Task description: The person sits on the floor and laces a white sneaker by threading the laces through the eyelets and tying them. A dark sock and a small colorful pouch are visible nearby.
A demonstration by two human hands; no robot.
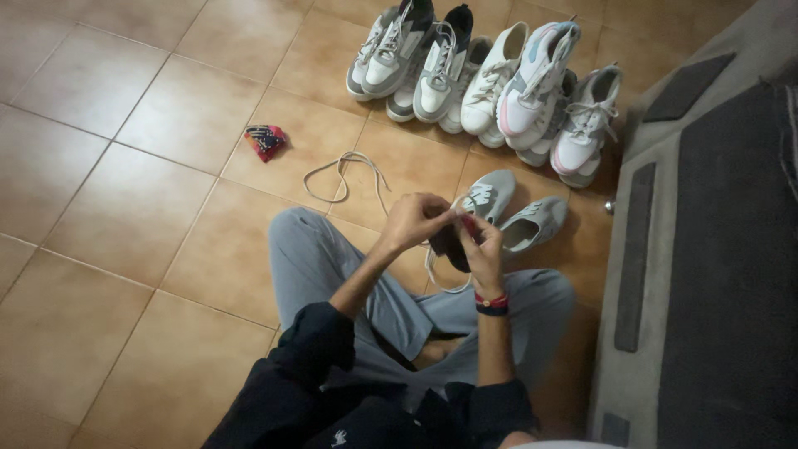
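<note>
A grey sneaker (pixel 486 199) is held up over the lap, gripped between the left hand (pixel 413 220) and right hand (pixel 480 243); fingers of both are pinched on its white lace (pixel 440 278), which loops below. Just right of that sneaker lies its grey mate (pixel 534 223); beyond it, a row of sneakers (pixel 490 79); left of it, a loose lace (pixel 345 175) and a small colourful cloth (pixel 266 140).
</note>
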